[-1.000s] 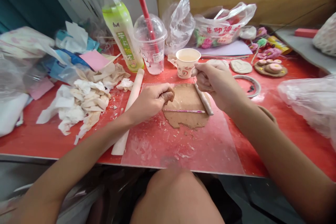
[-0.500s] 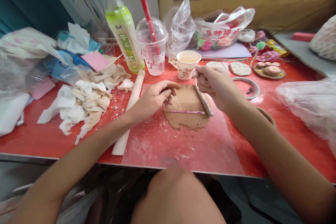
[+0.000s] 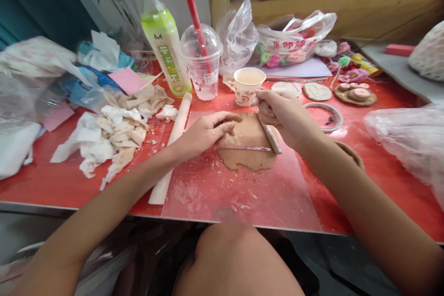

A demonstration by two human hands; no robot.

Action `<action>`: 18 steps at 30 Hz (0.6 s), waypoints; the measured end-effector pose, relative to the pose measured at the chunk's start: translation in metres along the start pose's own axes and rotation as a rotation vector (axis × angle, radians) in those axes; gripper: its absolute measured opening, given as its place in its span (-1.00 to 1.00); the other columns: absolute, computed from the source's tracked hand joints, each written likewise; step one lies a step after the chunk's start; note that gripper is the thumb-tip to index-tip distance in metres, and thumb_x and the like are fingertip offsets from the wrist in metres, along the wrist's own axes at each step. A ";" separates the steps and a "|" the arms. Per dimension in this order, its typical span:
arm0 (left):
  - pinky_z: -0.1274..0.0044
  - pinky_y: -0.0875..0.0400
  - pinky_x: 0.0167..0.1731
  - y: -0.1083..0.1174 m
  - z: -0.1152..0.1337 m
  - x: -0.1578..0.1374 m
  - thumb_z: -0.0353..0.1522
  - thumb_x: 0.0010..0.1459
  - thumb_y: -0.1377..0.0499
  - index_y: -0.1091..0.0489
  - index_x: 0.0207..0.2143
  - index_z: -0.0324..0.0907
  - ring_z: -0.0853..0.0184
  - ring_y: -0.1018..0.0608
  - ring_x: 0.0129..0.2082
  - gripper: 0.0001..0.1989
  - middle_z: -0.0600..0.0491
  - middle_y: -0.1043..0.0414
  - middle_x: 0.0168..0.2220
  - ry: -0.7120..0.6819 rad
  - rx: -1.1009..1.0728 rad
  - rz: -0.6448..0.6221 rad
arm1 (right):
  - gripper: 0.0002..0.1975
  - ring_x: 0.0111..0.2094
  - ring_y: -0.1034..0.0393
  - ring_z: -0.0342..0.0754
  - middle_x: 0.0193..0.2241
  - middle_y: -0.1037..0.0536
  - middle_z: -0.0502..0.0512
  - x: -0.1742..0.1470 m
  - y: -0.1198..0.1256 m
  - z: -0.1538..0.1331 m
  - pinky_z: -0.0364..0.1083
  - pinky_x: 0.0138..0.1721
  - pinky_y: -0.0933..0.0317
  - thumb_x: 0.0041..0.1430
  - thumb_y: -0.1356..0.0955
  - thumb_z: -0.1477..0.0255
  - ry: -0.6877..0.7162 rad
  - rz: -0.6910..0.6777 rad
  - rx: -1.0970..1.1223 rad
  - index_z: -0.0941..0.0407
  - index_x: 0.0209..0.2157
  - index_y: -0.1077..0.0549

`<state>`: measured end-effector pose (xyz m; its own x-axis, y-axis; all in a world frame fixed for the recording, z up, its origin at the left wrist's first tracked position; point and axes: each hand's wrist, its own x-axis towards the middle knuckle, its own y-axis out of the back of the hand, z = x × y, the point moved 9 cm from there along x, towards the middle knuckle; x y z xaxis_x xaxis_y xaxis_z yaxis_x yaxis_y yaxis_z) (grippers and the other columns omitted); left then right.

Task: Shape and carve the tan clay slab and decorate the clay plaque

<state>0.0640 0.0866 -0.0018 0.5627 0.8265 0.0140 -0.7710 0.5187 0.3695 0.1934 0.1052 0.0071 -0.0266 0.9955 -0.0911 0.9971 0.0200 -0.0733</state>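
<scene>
A flat brown clay slab [image 3: 248,132] with a ragged front edge lies on a clear plastic sheet [image 3: 239,194]. My left hand [image 3: 217,130] is over the slab's left side, thumb and fingers apart, holding nothing I can see. A thin pink-and-white stick [image 3: 247,148] rests across the slab. Along its right side lies a greyish, clay-smeared rod [image 3: 271,139]. Near the rod's far end, just in front of a paper cup [image 3: 247,84], my right hand [image 3: 274,108] is closed with fingers curled; whatever it grips is hidden.
Left of the sheet lies a pale rolling pin [image 3: 169,148], beside crumpled tissues [image 3: 111,134]. A green drink bottle [image 3: 166,51] and a domed plastic cup [image 3: 203,62] stand behind. On the right are a grey ring [image 3: 338,120], clay pieces [image 3: 317,92] and a plastic bag [image 3: 409,136].
My left hand's fingers have shifted slightly, with the thumb now straighter. My right hand has moved a little, staying closed near the cup. The slab, stick and rod look unmoved.
</scene>
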 end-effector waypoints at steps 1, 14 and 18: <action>0.70 -0.30 -0.60 -0.002 -0.003 0.001 -0.38 0.21 -0.04 -0.31 -0.03 -0.23 0.58 -0.40 -0.58 -0.72 0.06 -0.38 -0.32 0.027 -0.046 -0.015 | -0.66 -0.73 0.22 -0.32 -0.77 0.04 -0.16 0.000 0.000 0.000 -0.18 -0.69 0.32 0.20 -0.22 0.51 -0.002 0.000 -0.002 0.16 -0.66 -0.27; 0.71 -0.14 -0.72 -0.001 -0.004 -0.006 -0.21 0.28 0.06 -0.21 -0.41 -0.20 0.59 -0.25 -0.74 -0.72 0.21 -0.16 -0.64 0.066 0.026 0.005 | -0.63 -0.72 0.23 -0.31 -0.77 0.06 -0.16 -0.003 -0.001 -0.001 -0.18 -0.69 0.32 0.20 -0.21 0.53 -0.014 0.013 -0.015 0.14 -0.69 -0.21; 0.68 -0.12 -0.66 -0.003 -0.005 -0.002 -0.10 0.26 0.10 -0.16 -0.42 -0.19 0.55 -0.19 -0.65 -0.64 0.20 -0.09 -0.59 0.050 0.009 -0.002 | -0.67 -0.73 0.23 -0.32 -0.77 0.05 -0.16 -0.001 -0.001 0.000 -0.20 -0.70 0.32 0.21 -0.21 0.50 -0.010 0.000 -0.018 0.16 -0.64 -0.27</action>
<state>0.0637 0.0845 -0.0074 0.5481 0.8358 -0.0333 -0.7674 0.5183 0.3774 0.1926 0.1039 0.0075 -0.0269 0.9945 -0.1008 0.9983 0.0214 -0.0550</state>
